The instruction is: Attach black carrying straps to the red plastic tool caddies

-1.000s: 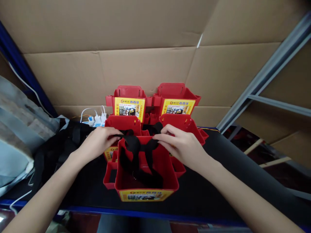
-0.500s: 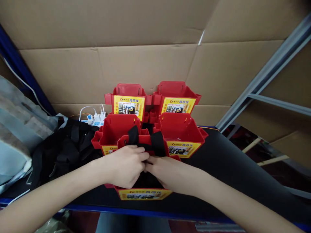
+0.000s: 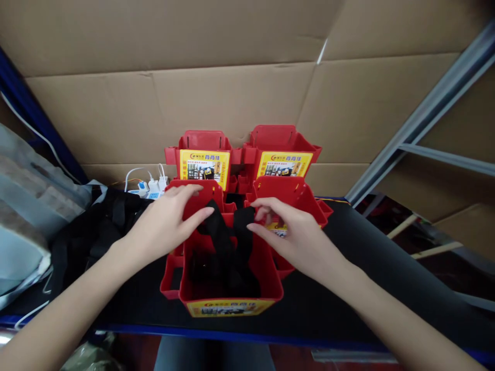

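**Black strap (image 3: 219,232) hung at the back wall of the front red bin (image 3: 268,270)**

The front bin stood upright near the middle of the worktop's (image 3: 332,309) blue front edge, its yellow label (image 3: 224,308) facing that edge. Two bands of the strap showed at the bin's back wall and ran down into its dark inside, where the lower part was hard to make out.

The hands were apart, one on each side of the strap. The left hand (image 3: 164,221) was spread, its thumb tip at the left band and its fingers over the bin behind. The right hand (image 3: 297,229) was half curled, with thumb and forefinger at the right band's outer side; whether they pinched it could not be told.

Farther from the front edge stood a middle pair of red bins, left (image 3: 214,191) and right (image 3: 286,189), and toward the back edge another pair, left (image 3: 203,140) and right (image 3: 273,135), before a cardboard wall (image 3: 232,108). A power strip (image 3: 152,196) with white plugs lay near the back edge, left of the bins. Black webbing (image 3: 100,221) was heaped toward the worktop's left end, beside a pale bundle (image 3: 27,206).
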A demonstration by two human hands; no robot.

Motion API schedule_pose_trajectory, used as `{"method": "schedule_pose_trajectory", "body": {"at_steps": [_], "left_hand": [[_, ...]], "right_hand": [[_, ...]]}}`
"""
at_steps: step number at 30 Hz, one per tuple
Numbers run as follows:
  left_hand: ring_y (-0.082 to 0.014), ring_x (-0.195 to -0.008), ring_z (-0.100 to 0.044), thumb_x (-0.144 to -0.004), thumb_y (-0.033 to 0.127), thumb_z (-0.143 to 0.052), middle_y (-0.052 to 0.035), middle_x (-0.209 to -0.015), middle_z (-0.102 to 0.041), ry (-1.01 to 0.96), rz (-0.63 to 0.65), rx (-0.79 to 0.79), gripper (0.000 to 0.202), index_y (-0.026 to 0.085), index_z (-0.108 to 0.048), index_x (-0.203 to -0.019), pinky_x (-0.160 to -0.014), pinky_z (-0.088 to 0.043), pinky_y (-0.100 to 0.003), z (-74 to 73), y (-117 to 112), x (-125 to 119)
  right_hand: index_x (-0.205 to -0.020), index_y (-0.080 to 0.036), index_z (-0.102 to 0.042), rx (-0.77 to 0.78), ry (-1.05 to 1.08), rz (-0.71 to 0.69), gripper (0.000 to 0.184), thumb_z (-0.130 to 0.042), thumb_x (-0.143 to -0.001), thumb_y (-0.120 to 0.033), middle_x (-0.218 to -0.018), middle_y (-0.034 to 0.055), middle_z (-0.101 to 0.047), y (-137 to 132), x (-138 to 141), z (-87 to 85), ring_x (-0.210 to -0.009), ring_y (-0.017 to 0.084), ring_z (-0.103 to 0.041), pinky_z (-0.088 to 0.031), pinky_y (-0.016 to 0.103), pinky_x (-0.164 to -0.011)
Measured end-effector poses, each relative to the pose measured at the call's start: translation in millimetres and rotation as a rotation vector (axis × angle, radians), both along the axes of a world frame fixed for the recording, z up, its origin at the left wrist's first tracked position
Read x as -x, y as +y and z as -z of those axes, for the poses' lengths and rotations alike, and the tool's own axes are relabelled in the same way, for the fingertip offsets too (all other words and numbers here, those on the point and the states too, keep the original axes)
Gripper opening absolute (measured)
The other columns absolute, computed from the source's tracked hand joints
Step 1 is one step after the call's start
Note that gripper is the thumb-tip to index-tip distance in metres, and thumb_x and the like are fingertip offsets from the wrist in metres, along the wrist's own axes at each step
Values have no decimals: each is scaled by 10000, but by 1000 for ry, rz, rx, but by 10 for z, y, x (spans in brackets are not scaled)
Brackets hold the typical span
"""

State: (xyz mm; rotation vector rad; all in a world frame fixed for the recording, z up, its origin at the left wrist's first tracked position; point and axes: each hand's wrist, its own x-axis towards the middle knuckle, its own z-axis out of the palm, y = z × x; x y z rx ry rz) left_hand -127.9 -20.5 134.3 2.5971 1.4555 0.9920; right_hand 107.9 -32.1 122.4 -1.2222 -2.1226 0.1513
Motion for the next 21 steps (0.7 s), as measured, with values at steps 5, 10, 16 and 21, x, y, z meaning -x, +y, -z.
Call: {"method": "schedule_pose_trajectory", "body": {"at_steps": [5,10,16,21], "left_hand": [[-154,-802,-595,-801,267,-543,-21,-871,-660,-22,68,36,155,188,-629,-902,-735,-467,-292,271,121,-107],[-150,-797,-533,-840,215,-488,-25,-843,-633,105,158,-193,147,167,-619,-792,-731,-434,-309,346,113,-65],[-158,-1092,-454,-837,205,-495,-42,-1224,-481,143,273,-56,203,220,-588,-1018,-908,-406,-299,299,-53,146],[-141,-1038,-508,-841,303,-502,32,-1097,-586,344,415,143,294,327,-526,-1133,-1033,-304,-380,381,-379,228]], "right_hand": [[-993,-194,-546,36,20,-113,239,-580,-759,-161,-732,-23,-598,59,158,226,-652,94,-568,-446,210,-641],[-993,-182,-548,-84,-138,-129,255,-587,-748,-122,-743,2,-619,94,167,341,-711,139,-571,-443,276,-694],[-1063,-186,-544,-196,-308,-63,302,-567,-791,-316,-948,62,-619,-152,58,249,-862,201,-564,-429,345,-762],[-1043,-209,-550,-39,-482,-371,283,-553,-802,-357,-839,9,-624,-512,-22,355,-756,141,-563,-412,275,-734]]}}
